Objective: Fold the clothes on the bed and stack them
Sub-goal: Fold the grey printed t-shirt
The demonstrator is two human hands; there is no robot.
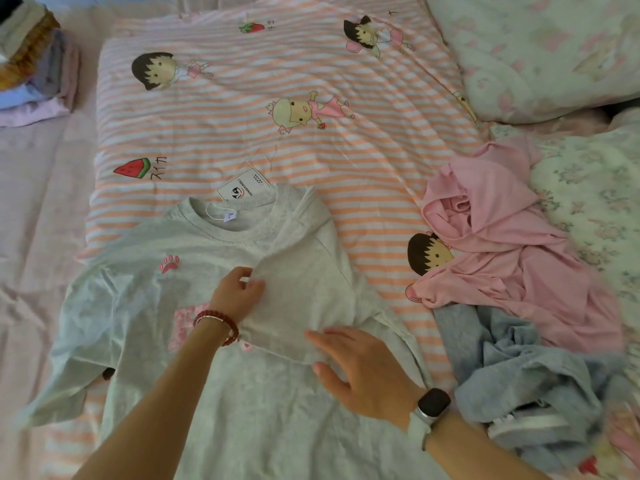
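Head view looks down on a bed covered by an orange-and-white striped quilt [284, 140] printed with cartoon kids, a strawberry and a watermelon slice. A pale pink sheet [38, 209] shows along its left edge. A light grey cotton T-shirt [214, 403] with a pink paw print lies face up on the near part of the quilt, its paper hang tag [246, 184] poking out past the collar. The shirt's right sleeve is folded in across the chest.

The left hand [238, 293] (red bead bracelet on that wrist) pinches the edge of that folded sleeve between thumb and curled fingers. The right hand [360, 370], with a dark smartwatch on a white band, lies flat on the fold, fingers straight and spread, gripping nothing.

To the right sits a crumpled pink garment [512, 251], with a rumpled grey-blue garment [519, 382] just below it, touching. A floral pillow [540, 57] fills the far right corner. Far left, a stack of folded clothes [38, 71] rests on the sheet, well apart from the shirt.
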